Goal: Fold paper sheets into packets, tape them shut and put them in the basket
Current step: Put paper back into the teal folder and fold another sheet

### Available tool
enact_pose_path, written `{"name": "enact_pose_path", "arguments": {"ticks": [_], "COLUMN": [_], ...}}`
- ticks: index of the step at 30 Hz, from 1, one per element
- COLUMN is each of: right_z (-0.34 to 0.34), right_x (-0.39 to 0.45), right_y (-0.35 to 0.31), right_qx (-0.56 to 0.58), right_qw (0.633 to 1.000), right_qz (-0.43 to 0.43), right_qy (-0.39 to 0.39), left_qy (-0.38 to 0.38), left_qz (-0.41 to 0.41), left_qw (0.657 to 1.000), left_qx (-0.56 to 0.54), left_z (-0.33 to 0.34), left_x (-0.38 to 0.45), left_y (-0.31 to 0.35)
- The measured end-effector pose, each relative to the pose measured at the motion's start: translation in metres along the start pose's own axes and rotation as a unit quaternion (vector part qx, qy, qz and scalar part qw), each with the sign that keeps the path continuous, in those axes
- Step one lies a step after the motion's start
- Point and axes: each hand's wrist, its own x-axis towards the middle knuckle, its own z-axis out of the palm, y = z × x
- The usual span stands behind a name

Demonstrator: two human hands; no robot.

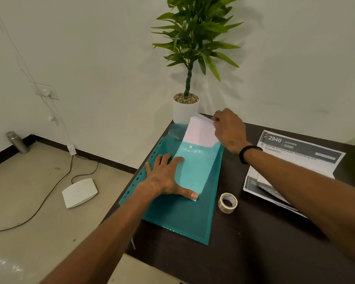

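Pulling: my right hand (229, 130) pinches white paper sheets (200, 132) half out of the teal folder (182, 218).
Bracing: my left hand (166, 177) presses flat, fingers spread.
Left: folding, tape roll (227, 202) untouched, no packets visible.

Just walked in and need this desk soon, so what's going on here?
A person is working at the dark wooden table. Their left hand lies flat on a translucent teal plastic folder, holding it down. Their right hand has a grip on the white paper sheets sticking out of the folder's open top. A roll of clear tape stands beside the folder. No folded packet is visible yet.
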Motion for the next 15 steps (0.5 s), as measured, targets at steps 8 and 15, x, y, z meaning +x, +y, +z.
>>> {"name": "enact_pose_path", "arguments": {"ticks": [8, 15], "right_z": [-0.085, -0.18], "right_x": [0.043, 0.017], "right_y": [0.008, 0.019], "right_qx": [0.06, 0.099], "right_qw": [0.994, 0.986], "right_qz": [0.033, -0.002], "right_qy": [0.08, 0.133], "left_qy": [-0.006, 0.024], "left_qz": [-0.005, -0.032], "left_qw": [1.0, 0.999], "left_qx": [0.001, -0.028], "left_z": [-0.004, -0.018], "left_x": [-0.002, -0.005], "left_y": [0.004, 0.019]}}
